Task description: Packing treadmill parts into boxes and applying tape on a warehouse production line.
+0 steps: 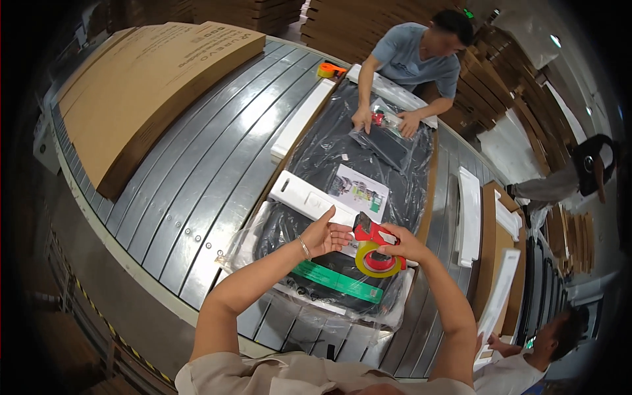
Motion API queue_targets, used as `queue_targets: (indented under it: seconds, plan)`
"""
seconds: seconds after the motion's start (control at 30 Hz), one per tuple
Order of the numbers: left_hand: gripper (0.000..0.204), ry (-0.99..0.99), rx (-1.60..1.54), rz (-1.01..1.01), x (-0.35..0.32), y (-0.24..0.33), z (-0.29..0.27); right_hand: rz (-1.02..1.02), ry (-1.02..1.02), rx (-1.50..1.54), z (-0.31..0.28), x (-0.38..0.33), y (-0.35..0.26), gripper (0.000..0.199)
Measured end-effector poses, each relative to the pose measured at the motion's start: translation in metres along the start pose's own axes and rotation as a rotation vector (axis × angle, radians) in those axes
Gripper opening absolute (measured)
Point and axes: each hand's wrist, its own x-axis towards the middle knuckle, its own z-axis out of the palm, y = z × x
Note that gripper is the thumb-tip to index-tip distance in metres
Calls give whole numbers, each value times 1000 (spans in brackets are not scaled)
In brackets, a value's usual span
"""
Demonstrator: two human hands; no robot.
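Note:
My right hand [405, 245] is closed round a red tape dispenser [374, 230] loaded with a yellow roll of tape [380, 264]. Just left of the dispenser, my left hand [322, 236] is held out with its fingers stretched and thumb raised, nothing seen in it. Both hands are over a dark item wrapped in clear plastic [309, 164] in an open carton. A white foam strip [306, 197] lies across the wrapped item, partly hidden by my left hand. Beyond it lies a printed sheet [359, 191], and nearer me a green label strip [339, 282].
The carton rests on a metal roller conveyor [217, 151]. Across it, a co-worker [421, 59] handles a small plastic bag of parts. A large flat carton [164, 79] lies at left, with an orange tape dispenser [330, 70] far off. Another co-worker [533, 349] holds foam at right.

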Motion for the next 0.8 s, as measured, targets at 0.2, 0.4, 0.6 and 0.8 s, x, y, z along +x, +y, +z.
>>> queue_targets:
  seconds: [0.2,0.4,0.6,0.8]
  plan:
    - [29,147,101,262,-43,3,-27,-79,-72,-474,40,36,-56,72]
    - [15,356,570,518,-61,40,-45,-114,-107,-601,54,65,-84,75]
    - [17,806,846,791,-100,194,-131,-78,-13,-716,16,87,-70,78]
    - [27,1078,1323,943,-97,255,-171,-48,-3,-678,13,120,-60,78]
